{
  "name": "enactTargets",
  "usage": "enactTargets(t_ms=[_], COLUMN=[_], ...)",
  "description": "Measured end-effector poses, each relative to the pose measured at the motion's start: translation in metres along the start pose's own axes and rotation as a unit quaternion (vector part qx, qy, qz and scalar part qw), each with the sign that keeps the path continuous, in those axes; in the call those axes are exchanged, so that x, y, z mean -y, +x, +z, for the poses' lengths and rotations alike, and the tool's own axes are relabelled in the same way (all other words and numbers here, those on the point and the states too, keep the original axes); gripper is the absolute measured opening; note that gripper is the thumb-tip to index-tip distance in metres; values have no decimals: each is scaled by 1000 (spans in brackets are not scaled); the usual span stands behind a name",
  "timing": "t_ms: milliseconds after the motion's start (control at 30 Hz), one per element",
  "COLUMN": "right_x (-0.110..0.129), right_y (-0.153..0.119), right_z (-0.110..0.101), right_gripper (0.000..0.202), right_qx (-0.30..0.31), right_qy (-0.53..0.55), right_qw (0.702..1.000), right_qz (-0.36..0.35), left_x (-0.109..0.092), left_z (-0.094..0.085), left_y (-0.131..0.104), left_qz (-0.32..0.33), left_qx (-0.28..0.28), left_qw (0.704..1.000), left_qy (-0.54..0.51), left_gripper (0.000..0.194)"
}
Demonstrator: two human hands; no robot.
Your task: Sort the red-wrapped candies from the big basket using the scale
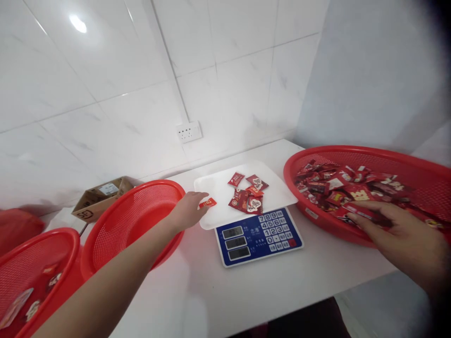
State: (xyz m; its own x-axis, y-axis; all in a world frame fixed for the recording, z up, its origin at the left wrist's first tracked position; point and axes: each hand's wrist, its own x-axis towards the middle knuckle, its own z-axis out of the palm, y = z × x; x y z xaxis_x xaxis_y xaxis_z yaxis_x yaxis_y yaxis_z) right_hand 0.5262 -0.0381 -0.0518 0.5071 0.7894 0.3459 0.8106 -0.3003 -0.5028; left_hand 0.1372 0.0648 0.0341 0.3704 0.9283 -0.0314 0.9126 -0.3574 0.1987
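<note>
My left hand (190, 210) is at the left edge of the scale's white tray (218, 218), its thumb and fingers around a small red packet (208, 202). Several red snack packets (243, 199) lie together on the tray's middle. Beneath the tray's front is the blue keypad panel of the digital scale (259, 239). Over on the right, my right hand (398, 230) grips a dark red packet (368, 214) above the near rim of a large red basket (326, 151). Many mixed red packets (338, 183) fill the basket's bottom; my palm hides part of them.
Left of the scale stands a red perforated basket (105, 230), and a further red basket (75, 244) holding a few packets is at the lower left. Behind them sits an open cardboard box (91, 206). The tiled wall (239, 103) with a socket (189, 132) bounds the white table (211, 291).
</note>
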Motion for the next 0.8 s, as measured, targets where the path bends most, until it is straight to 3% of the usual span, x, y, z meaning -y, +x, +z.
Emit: enactTargets(t_ms=[100, 333, 567, 633, 800], right_x=[12, 16, 14, 16, 19], right_y=[-3, -5, -6, -6, -6], right_z=[-10, -13, -11, -13, -16], right_gripper=[46, 43, 41, 40, 38], right_qx=[47, 37, 39, 47, 46], right_qy=[24, 50, 49, 61, 77], right_qw=[998, 998, 997, 996, 995], right_qz=[31, -12, -37, -45, -40], left_x=[-9, -16, -44, -54, -66], left_z=[14, 32, 42, 43, 47], left_y=[24, 49, 50, 45, 30], left_qz=[11, -2, -2, -1, -55], left_qx=[0, -25, -79, -70, -17], left_qw=[1000, 999, 991, 992, 995], left_qy=[13, -32, -106, -105, -84], left_gripper=[38, 26, 29, 31, 61])
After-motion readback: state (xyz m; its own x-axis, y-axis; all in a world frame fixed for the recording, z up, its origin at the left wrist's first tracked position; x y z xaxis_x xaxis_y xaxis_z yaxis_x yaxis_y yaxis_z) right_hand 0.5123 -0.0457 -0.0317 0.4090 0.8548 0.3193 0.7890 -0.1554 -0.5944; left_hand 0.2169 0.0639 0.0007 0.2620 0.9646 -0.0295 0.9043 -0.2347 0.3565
